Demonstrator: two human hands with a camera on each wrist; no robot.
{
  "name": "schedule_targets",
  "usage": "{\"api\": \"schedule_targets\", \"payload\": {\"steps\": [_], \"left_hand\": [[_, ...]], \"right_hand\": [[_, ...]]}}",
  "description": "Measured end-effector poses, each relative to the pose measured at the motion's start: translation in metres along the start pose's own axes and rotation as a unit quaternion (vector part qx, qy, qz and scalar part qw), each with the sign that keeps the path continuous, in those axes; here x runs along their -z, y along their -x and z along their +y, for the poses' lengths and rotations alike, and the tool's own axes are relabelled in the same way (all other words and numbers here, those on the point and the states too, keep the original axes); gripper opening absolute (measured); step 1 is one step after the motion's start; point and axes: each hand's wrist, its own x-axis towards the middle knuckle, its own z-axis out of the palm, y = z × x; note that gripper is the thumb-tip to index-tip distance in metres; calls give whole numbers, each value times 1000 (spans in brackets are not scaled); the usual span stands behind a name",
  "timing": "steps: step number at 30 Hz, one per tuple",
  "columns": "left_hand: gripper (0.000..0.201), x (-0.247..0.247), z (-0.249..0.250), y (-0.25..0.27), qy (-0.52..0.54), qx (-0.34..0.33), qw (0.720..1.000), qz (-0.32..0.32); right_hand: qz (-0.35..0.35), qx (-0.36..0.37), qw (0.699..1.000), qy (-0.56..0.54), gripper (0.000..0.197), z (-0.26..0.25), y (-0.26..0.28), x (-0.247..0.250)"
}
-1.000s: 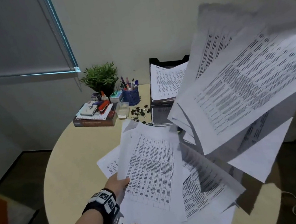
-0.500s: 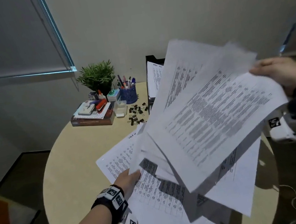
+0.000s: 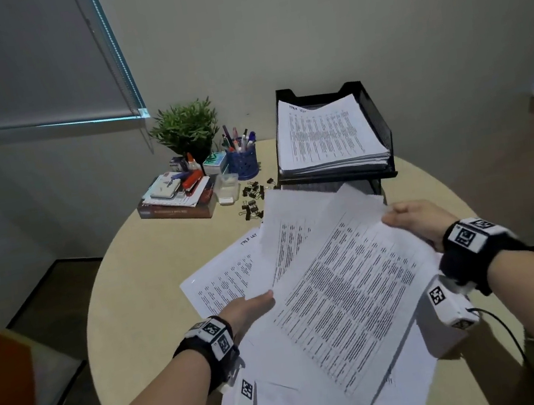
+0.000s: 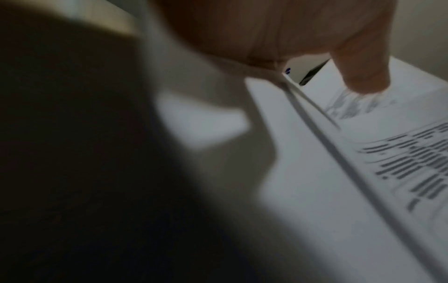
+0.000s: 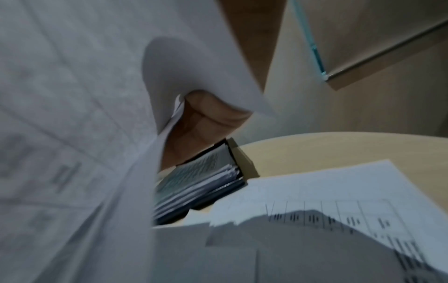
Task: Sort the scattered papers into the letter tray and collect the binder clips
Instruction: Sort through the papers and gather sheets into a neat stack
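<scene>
A loose sheaf of printed papers (image 3: 342, 295) hangs fanned out just above the round table (image 3: 140, 290). My right hand (image 3: 414, 222) grips its far right corner, with fingers curled behind the sheets (image 5: 72, 114). My left hand (image 3: 250, 309) holds the left edge, with a fingertip pressed on a printed page (image 4: 315, 172). Another sheet (image 3: 221, 278) lies flat underneath. The black letter tray (image 3: 382, 122) stands at the back with a stack of papers in its top tier. Several black binder clips (image 3: 253, 199) lie scattered left of the tray.
At the back left are a potted plant (image 3: 185, 127), a blue pen cup (image 3: 242, 161), a small clear box (image 3: 227, 191) and books topped with stationery (image 3: 175, 202). A thin cable (image 3: 507, 333) hangs off the table's right edge. A wall is close behind the tray.
My right hand has brought the sheaf down from high in front of the camera to just above the table. The tray is now uncovered. My left hand stayed at the left edge.
</scene>
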Motion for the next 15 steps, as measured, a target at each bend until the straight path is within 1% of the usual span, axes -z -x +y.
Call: {"api": "schedule_targets", "payload": {"steps": [1, 2, 4, 5, 6, 7, 8, 10, 11, 13, 14, 15], "left_hand": [[99, -1, -1, -4, -42, 5, 999, 13], [85, -2, -4, -9, -83, -7, 996, 33], [56, -4, -4, -14, -158, -45, 986, 43], [48, -5, -4, -12, -186, -55, 980, 50], [44, -5, -5, -12, -206, -58, 975, 57], [44, -5, -7, -14, -202, -56, 976, 62], [44, -4, -9, -15, -194, -58, 977, 67], [44, -2, -13, -15, -173, -62, 980, 74], [43, -2, -16, -17, -163, -68, 981, 75], [39, -2, -19, -18, -131, -74, 986, 76], [37, -1, -20, -19, -92, -68, 991, 72], [35, -1, -21, -19, -60, -69, 993, 69]], "right_hand": [[-5, -5, 1000, 4, 17, 4, -3, -5], [-6, -6, 1000, 4, 17, 6, -3, -11], [0, -11, 1000, 13, 17, 12, -5, -22], [14, -18, 1000, 13, 14, 17, -8, -25], [36, -30, 999, 11, 13, 17, -7, -27], [57, -47, 997, -7, 17, 19, -7, -27], [77, -67, 995, -16, 24, 21, -4, -26], [87, -118, 988, -45, 42, 30, 1, -20], [79, -145, 981, -98, 42, 37, 6, -19], [71, -188, 957, -211, 32, 50, 22, -20], [65, -204, 946, -243, 31, 56, 29, -21], [75, -213, 945, -235, 29, 68, 30, -24]]}}
